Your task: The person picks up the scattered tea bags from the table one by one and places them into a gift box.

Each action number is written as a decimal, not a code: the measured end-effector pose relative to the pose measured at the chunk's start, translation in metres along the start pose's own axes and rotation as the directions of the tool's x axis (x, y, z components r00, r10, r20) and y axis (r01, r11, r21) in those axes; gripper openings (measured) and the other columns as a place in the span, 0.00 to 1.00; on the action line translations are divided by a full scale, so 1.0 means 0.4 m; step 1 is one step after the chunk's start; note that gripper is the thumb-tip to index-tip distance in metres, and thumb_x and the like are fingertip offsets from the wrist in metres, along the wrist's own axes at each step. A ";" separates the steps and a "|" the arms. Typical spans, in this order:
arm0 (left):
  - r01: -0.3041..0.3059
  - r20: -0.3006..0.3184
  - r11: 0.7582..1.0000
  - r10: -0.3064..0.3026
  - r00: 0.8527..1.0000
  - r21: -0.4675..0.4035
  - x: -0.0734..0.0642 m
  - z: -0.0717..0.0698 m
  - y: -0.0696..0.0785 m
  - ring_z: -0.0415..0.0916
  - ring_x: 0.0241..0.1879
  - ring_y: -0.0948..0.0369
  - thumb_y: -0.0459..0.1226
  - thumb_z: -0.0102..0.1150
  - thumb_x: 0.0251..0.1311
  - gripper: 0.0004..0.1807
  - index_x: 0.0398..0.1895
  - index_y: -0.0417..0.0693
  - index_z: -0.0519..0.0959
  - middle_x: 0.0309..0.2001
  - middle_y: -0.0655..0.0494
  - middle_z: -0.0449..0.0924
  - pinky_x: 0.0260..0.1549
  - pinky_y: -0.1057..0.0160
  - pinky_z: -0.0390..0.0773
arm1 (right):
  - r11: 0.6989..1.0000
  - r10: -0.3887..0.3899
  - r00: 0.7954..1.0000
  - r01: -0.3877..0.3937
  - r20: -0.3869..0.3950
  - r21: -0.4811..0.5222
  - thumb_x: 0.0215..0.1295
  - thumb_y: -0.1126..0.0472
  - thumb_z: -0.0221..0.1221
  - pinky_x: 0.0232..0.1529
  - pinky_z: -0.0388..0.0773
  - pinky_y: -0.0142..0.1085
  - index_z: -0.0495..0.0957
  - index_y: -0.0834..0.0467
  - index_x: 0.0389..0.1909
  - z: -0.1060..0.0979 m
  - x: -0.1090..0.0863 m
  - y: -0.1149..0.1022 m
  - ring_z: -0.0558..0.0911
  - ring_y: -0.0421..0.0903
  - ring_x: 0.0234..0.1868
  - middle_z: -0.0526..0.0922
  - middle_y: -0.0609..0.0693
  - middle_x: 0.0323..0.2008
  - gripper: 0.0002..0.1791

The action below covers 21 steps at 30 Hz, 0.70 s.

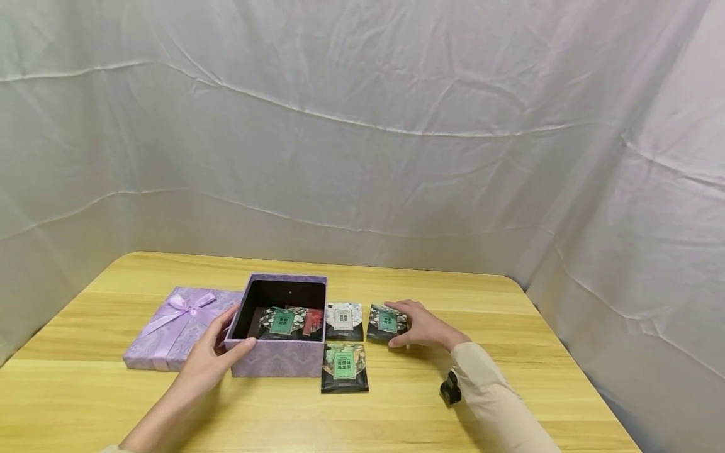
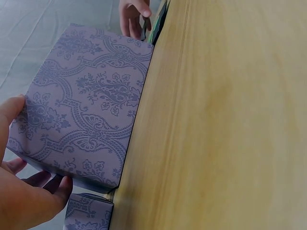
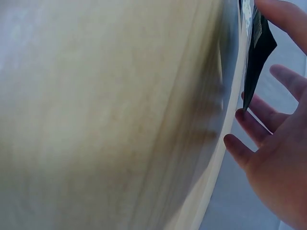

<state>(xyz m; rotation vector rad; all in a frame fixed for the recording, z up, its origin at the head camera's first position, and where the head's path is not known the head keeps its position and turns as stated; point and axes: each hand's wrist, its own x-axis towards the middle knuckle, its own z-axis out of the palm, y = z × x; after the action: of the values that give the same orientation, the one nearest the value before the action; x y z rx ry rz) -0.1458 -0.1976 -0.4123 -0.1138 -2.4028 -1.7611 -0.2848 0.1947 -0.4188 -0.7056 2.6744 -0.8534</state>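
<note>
A purple patterned gift box [image 1: 277, 360] stands uncovered on the table. At its left front corner my left hand [image 1: 205, 360] grips it, thumb on the front rim and fingers along the left side. Inside lie a black floral tea sachet [image 1: 281, 322] with a green label and a red one [image 1: 315, 319]. To the right, my right hand [image 1: 421, 326] holds another black floral tea sachet [image 1: 386, 322] by its edges, thumb at the near side. In the right wrist view this sachet [image 3: 259, 60] appears tilted between thumb and fingers.
Beside the box lie a white-topped tea sachet [image 1: 345, 319] and, nearer, a green-and-black one [image 1: 344, 371]. The purple lid [image 1: 175, 333] with its ribbon bow rests left of the box. A black device [image 1: 450, 389] sits at the right sleeve. Pale cloth [image 1: 362, 157] hangs behind the table.
</note>
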 end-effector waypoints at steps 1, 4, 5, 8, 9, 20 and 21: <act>-0.001 0.000 1.000 0.001 1.000 -0.001 0.000 0.000 0.000 0.68 0.57 0.38 0.34 0.60 0.64 0.41 0.74 0.36 0.50 0.67 0.29 0.57 0.43 0.76 0.71 | 1.000 -0.004 1.000 0.004 0.000 0.000 0.46 0.53 0.75 0.59 0.60 0.65 0.62 0.55 0.72 0.000 -0.001 0.000 0.60 0.62 0.66 0.61 0.63 0.68 0.50; -0.006 -0.003 1.000 0.006 1.000 -0.003 0.000 0.000 -0.001 0.68 0.57 0.38 0.34 0.60 0.64 0.41 0.74 0.36 0.50 0.67 0.29 0.58 0.43 0.76 0.71 | 1.000 -0.013 1.000 0.013 -0.002 -0.008 0.47 0.52 0.74 0.59 0.60 0.65 0.62 0.54 0.72 -0.002 -0.004 -0.003 0.61 0.61 0.66 0.61 0.63 0.68 0.50; -0.010 -0.005 1.000 0.010 1.000 -0.001 0.000 0.000 -0.001 0.68 0.57 0.38 0.34 0.61 0.64 0.40 0.74 0.36 0.51 0.67 0.29 0.58 0.43 0.76 0.71 | 1.000 -0.017 1.000 0.017 -0.003 -0.010 0.47 0.51 0.74 0.59 0.60 0.65 0.62 0.54 0.71 -0.003 -0.005 -0.005 0.61 0.61 0.66 0.61 0.63 0.68 0.49; -0.018 -0.008 1.000 0.018 1.000 0.005 0.000 0.001 -0.001 0.68 0.57 0.38 0.35 0.61 0.64 0.40 0.74 0.35 0.51 0.67 0.28 0.58 0.44 0.77 0.70 | 1.000 -0.027 1.000 0.027 -0.011 -0.016 0.46 0.51 0.74 0.59 0.60 0.65 0.63 0.54 0.71 -0.006 -0.009 -0.008 0.61 0.61 0.65 0.62 0.63 0.67 0.49; -0.019 -0.009 1.000 0.019 1.000 0.005 -0.001 0.001 -0.001 0.68 0.57 0.38 0.34 0.61 0.64 0.40 0.74 0.35 0.51 0.66 0.28 0.58 0.43 0.77 0.70 | 0.999 -0.030 0.999 0.030 -0.016 -0.016 0.46 0.51 0.74 0.59 0.60 0.65 0.63 0.54 0.71 -0.007 -0.010 -0.010 0.61 0.61 0.65 0.62 0.64 0.67 0.50; -0.029 -0.010 1.000 0.029 1.000 0.005 -0.001 0.001 0.000 0.68 0.56 0.38 0.34 0.60 0.64 0.40 0.74 0.35 0.51 0.66 0.28 0.59 0.43 0.76 0.70 | 0.995 -0.094 0.995 0.093 -0.039 -0.023 0.47 0.50 0.73 0.58 0.58 0.67 0.63 0.56 0.71 -0.025 -0.022 -0.037 0.60 0.63 0.66 0.60 0.66 0.68 0.49; -0.029 -0.010 1.000 0.030 1.000 0.005 -0.001 0.001 0.000 0.69 0.56 0.38 0.34 0.60 0.64 0.40 0.74 0.35 0.51 0.66 0.28 0.59 0.43 0.76 0.70 | 0.995 -0.102 0.994 0.101 -0.042 -0.025 0.47 0.49 0.73 0.58 0.58 0.67 0.63 0.56 0.71 -0.026 -0.023 -0.040 0.60 0.63 0.66 0.60 0.66 0.68 0.49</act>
<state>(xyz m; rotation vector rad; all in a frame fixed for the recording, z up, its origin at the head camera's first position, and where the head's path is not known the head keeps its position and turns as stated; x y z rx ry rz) -0.1455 -0.1971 -0.4126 -0.1388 -2.3858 -1.7390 -0.2750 0.1931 -0.4002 -0.8436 2.7106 -0.8741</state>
